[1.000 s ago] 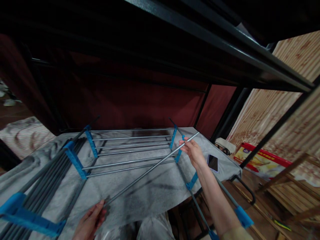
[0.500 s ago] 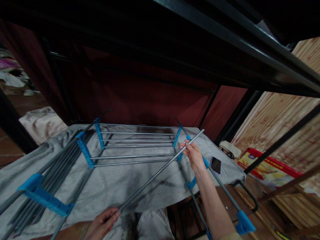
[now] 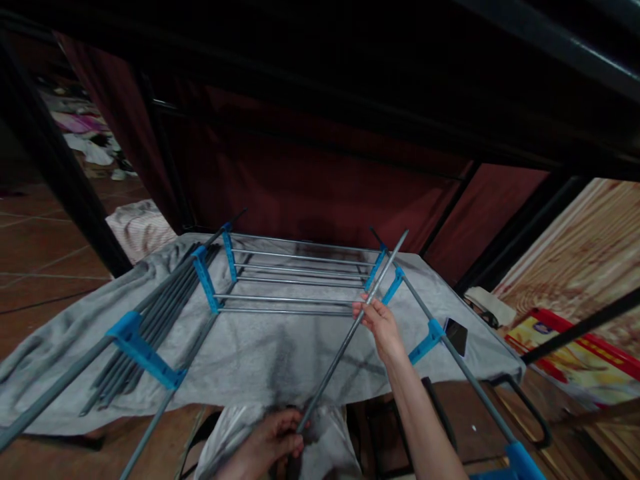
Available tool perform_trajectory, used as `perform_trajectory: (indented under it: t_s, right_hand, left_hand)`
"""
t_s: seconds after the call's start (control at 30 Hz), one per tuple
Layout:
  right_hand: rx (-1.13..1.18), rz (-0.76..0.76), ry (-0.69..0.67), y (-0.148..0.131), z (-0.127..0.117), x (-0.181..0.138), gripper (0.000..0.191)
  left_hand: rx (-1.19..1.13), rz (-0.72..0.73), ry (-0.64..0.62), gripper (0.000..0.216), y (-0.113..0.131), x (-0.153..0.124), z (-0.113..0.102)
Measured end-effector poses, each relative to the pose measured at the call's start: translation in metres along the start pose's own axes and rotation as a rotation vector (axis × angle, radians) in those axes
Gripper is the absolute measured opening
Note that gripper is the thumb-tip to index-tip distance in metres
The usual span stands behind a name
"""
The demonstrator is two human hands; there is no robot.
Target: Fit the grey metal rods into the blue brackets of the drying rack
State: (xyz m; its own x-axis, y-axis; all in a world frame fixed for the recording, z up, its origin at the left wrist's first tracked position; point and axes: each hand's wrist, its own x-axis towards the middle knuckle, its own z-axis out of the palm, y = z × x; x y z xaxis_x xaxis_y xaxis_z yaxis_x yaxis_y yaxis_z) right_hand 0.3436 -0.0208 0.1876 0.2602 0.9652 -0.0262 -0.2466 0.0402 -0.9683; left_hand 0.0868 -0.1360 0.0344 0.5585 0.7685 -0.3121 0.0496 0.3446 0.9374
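A grey metal tube (image 3: pixel 336 360) slants up and away in front of me, held in both hands. My left hand (image 3: pixel 273 437) is closed around its near, lower end. My right hand (image 3: pixel 379 323) pinches it farther up, between thumb and fingers, with the far tip sticking out beyond. Behind it stands a partly assembled rack of grey tubes with blue plastic brackets. Its crossbars (image 3: pixel 290 300) join the left bracket (image 3: pixel 206 279) to the right side, where another blue bracket (image 3: pixel 427 341) sits near my right forearm.
A bundle of grey tubes (image 3: pixel 155 327) lies on the left of the cloth-covered table (image 3: pixel 280 360). At the right are a phone (image 3: pixel 456 337) and a red and yellow box (image 3: pixel 575 360). A dark metal beam (image 3: pixel 320 87) crosses overhead.
The tube has swung to a steeper angle, its near end moving right with my left hand. My right hand still holds it. The view has shifted, so the rack sits farther right.
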Motion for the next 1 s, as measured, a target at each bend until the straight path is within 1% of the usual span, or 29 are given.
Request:
perform_trajectory:
  t_s: [0.1, 0.17, 0.33, 0.57, 0.7, 0.77, 0.83, 0.93, 1.0]
  right_hand:
    - [-0.001, 0.028, -0.041, 0.011, 0.008, -0.010, 0.051]
    - [-0.006, 0.045, -0.051, 0.018, 0.012, -0.018, 0.051]
    - [-0.037, 0.097, -0.106, 0.037, 0.020, -0.040, 0.049]
    - [-0.057, 0.139, -0.189, 0.057, 0.024, -0.064, 0.049]
    - [-0.090, 0.119, -0.186, 0.060, 0.022, -0.066, 0.048]
    - [-0.114, 0.112, -0.185, 0.060, 0.019, -0.065, 0.049]
    - [-0.136, 0.108, -0.190, 0.060, 0.017, -0.064, 0.050]
    - [-0.165, 0.102, -0.183, 0.064, 0.013, -0.064, 0.049]
    - [-0.182, 0.092, -0.184, 0.070, 0.010, -0.065, 0.048]
  left_hand:
    - [-0.009, 0.033, -0.021, 0.049, 0.013, 0.007, 0.011]
    - [-0.032, 0.052, -0.013, 0.049, 0.024, 0.010, 0.016]
    - [-0.084, 0.076, -0.017, 0.052, 0.046, 0.011, 0.029]
    - [-0.130, 0.103, -0.023, 0.052, 0.052, 0.017, 0.036]
    - [-0.123, 0.144, -0.049, 0.044, 0.051, 0.022, 0.034]
    - [-0.124, 0.182, 0.000, 0.041, 0.051, 0.026, 0.030]
    - [-0.144, 0.210, 0.094, 0.042, 0.054, 0.029, 0.023]
    - [-0.178, 0.232, 0.248, 0.045, 0.066, 0.033, 0.011]
    - [-0.191, 0.256, 0.327, 0.045, 0.077, 0.035, 0.003]
